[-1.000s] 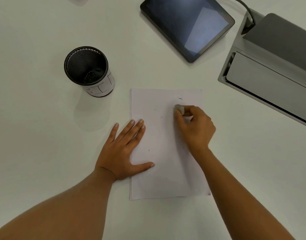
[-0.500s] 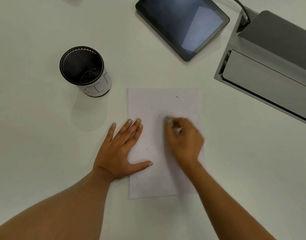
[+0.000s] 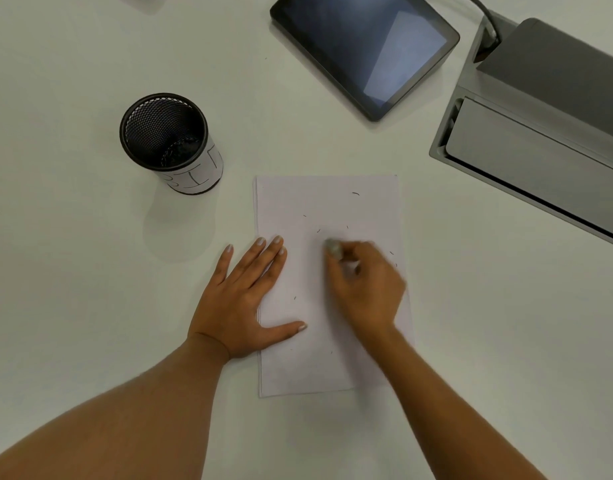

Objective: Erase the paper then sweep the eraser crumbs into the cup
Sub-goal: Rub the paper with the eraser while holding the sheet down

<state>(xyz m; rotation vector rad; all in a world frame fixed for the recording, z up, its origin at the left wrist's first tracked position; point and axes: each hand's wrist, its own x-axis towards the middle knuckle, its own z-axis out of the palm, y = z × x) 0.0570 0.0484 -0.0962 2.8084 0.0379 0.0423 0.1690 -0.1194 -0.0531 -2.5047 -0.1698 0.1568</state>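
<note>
Still erasing: the eraser [image 3: 333, 248] is now at the middle of the paper [image 3: 332, 202], down from its far right corner.
Your right hand [image 3: 367, 289] pinches it and your left hand [image 3: 235, 303] lies flat on the left edge. Crumbs [image 3: 356, 194] are scattered; the cup [image 3: 170, 143] stands unused beyond the far left corner.

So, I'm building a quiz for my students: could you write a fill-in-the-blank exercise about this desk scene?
1. The left hand lies flat, holding down the ____.
2. The right hand pinches a small grey ____.
3. The black mesh cup stands to the ____ of the paper, apart from it.
Missing words: paper; eraser; left.
</note>
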